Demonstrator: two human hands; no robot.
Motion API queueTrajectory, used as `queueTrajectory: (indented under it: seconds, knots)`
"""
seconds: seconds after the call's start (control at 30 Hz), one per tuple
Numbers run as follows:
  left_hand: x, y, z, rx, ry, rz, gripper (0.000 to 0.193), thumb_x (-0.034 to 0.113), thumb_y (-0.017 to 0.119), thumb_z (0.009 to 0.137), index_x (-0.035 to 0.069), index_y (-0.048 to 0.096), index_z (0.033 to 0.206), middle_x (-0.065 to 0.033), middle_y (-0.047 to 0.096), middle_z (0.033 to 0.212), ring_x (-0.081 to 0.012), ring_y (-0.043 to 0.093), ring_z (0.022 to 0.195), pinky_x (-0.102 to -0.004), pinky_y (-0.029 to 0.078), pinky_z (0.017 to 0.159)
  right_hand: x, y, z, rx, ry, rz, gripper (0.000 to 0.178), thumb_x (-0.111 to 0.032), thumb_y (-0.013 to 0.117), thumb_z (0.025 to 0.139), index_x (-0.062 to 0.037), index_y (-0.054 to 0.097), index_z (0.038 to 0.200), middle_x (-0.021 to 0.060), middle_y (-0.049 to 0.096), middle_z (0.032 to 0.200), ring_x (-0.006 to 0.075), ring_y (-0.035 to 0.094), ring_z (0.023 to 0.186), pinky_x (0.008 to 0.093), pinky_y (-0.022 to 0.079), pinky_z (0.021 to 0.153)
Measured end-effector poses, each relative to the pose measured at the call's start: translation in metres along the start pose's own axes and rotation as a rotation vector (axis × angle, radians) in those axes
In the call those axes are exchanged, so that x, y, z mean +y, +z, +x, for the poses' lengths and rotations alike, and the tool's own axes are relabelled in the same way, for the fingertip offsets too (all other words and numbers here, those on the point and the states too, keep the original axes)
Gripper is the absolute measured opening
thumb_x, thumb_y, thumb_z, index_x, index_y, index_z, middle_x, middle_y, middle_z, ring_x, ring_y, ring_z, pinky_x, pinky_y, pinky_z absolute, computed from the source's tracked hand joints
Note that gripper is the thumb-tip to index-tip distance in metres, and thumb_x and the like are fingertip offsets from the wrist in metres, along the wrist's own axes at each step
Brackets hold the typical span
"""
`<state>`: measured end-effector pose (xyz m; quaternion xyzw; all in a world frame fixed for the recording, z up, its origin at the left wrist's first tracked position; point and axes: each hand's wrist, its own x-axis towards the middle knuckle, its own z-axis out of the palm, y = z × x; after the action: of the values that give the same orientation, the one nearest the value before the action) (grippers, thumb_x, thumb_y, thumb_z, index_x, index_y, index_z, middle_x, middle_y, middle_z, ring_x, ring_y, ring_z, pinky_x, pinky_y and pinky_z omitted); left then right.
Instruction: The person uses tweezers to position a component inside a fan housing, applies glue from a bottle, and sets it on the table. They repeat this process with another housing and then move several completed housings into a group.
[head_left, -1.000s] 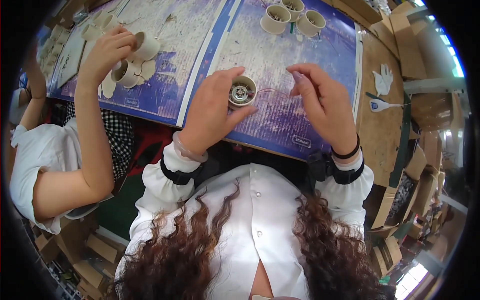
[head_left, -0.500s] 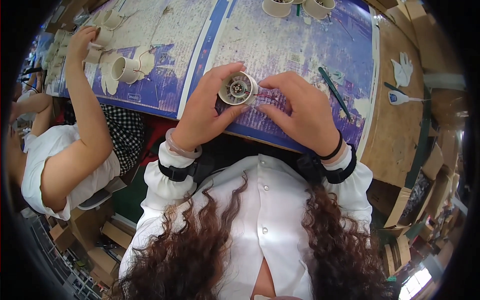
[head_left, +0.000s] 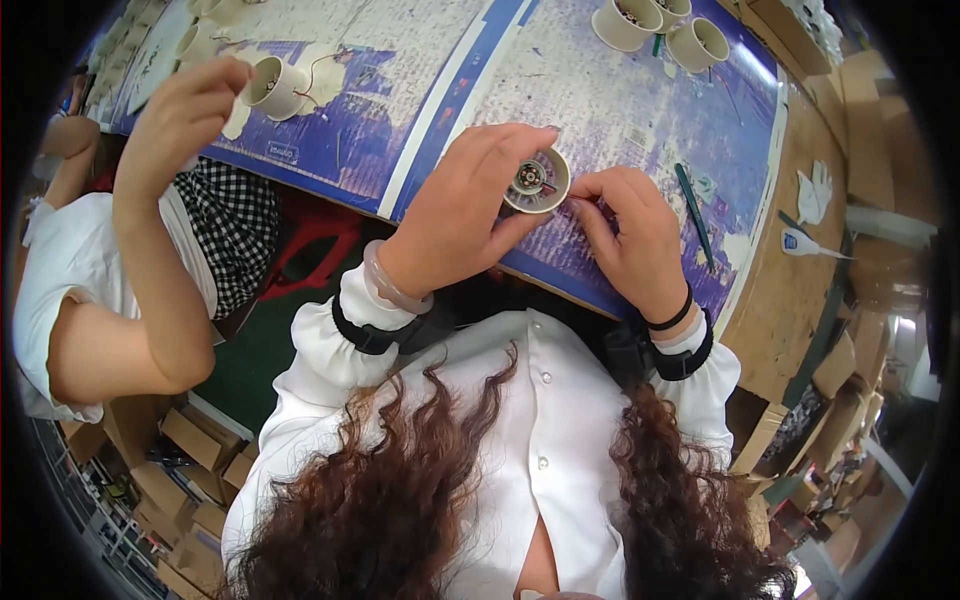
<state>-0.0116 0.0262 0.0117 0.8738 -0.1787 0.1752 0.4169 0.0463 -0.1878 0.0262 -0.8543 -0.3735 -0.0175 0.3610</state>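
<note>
A round white plastic housing (head_left: 563, 188), with a fan-like motor part (head_left: 530, 178) inside, is tilted so that its opening faces me. Around its left side wraps my left hand (head_left: 465, 200), closed with the thumb below and fingers above. My right hand (head_left: 632, 225) is just right of the rim, thumb and forefinger pinched together on what looks like the thin red wire coming from the housing; the fingertips mostly hide it. Beyond my right hand a dark green tweezers-like tool (head_left: 695, 215) lies on the table.
Several similar white housings (head_left: 625, 25) stand at the far edge. On the left, a co-worker's hand (head_left: 190, 110) is near another housing (head_left: 280, 90) with red wires. A white glove (head_left: 815, 192) and a white squeeze bottle (head_left: 797, 242) lie on the wooden surface at right.
The view has shifted, and the table appears farther right. My right fingers have closed into a pinch beside the housing; my left hand still holds it. The co-worker's hand has come back toward their body.
</note>
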Motion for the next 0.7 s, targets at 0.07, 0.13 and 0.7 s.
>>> queueTrajectory:
  seconds: [0.07,0.13,0.7]
  knots:
    - [0.0,0.0,0.0,0.005,-0.005,0.006,0.064,0.008,0.078,0.082,0.003,0.051,0.139,-0.0161,0.058,0.133,-0.0359,0.055,0.122,-0.0407,0.044,0.105,0.0,0.0,0.0,-0.007,-0.02,-0.029,0.015,-0.002,0.073,0.085,-0.0033,0.068,0.099,0.0109,0.064,0.088,0.0268,0.063,0.08,0.0336,0.05,0.069]
    - [0.0,0.0,0.001,-0.001,-0.008,0.026,0.062,0.009,0.078,0.083,0.002,0.051,0.139,-0.0168,0.058,0.132,-0.0368,0.055,0.122,-0.0417,0.044,0.105,-0.001,-0.002,0.0,-0.06,0.059,0.08,0.014,-0.002,0.072,0.086,-0.0027,0.067,0.099,0.0107,0.063,0.088,0.0258,0.062,0.081,0.0328,0.049,0.069]
    - [0.001,0.001,-0.001,0.022,0.028,0.036,0.059,0.006,0.076,0.082,0.003,0.053,0.136,-0.0181,0.058,0.129,-0.0381,0.056,0.119,-0.0428,0.045,0.103,0.0,-0.013,0.012,-0.306,0.322,0.251,0.015,-0.01,0.065,0.098,0.0024,0.07,0.106,0.0092,0.071,0.091,0.0146,0.065,0.083,0.0281,0.051,0.076]
